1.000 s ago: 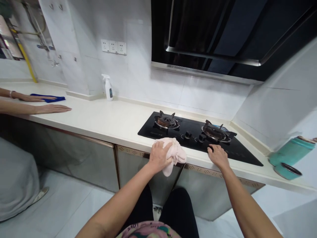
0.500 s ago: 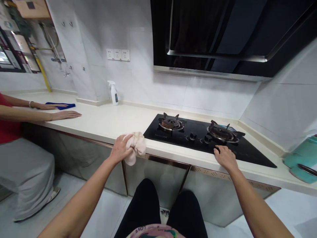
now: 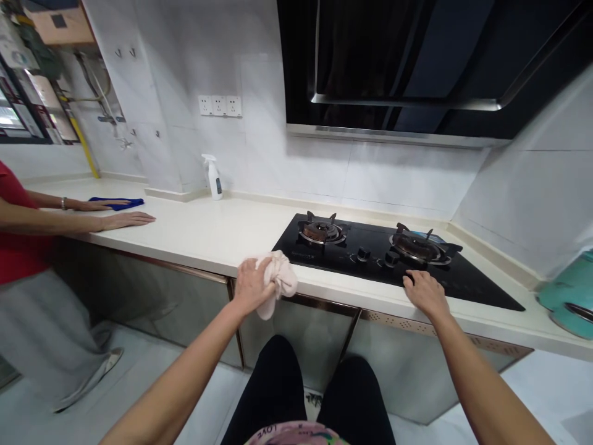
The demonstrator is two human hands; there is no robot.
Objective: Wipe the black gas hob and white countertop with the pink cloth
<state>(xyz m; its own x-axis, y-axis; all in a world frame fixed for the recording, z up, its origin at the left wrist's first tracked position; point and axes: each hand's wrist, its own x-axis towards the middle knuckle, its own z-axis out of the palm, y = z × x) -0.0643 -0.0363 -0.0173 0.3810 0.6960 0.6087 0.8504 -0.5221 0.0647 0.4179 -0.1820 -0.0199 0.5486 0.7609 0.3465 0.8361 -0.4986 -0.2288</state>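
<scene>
My left hand (image 3: 251, 287) is closed around a bunched pale pink cloth (image 3: 280, 278) and presses it against the front edge of the cream countertop (image 3: 217, 232), just left of the black gas hob (image 3: 393, 262). My right hand (image 3: 424, 293) lies flat with fingers spread on the hob's front edge, below the right burner (image 3: 419, 247). The left burner (image 3: 322, 230) and two knobs (image 3: 376, 256) sit behind my hands.
A white spray bottle (image 3: 214, 178) stands at the back wall. At far left another person in a red top rests both hands (image 3: 125, 219) on the counter, one on a blue cloth (image 3: 118, 202). Teal containers (image 3: 567, 296) stand at right. A range hood (image 3: 417, 68) hangs overhead.
My left hand with the pink cloth went left along the counter's front edge, then came back right toward the hob. My right hand stayed on the hob.
</scene>
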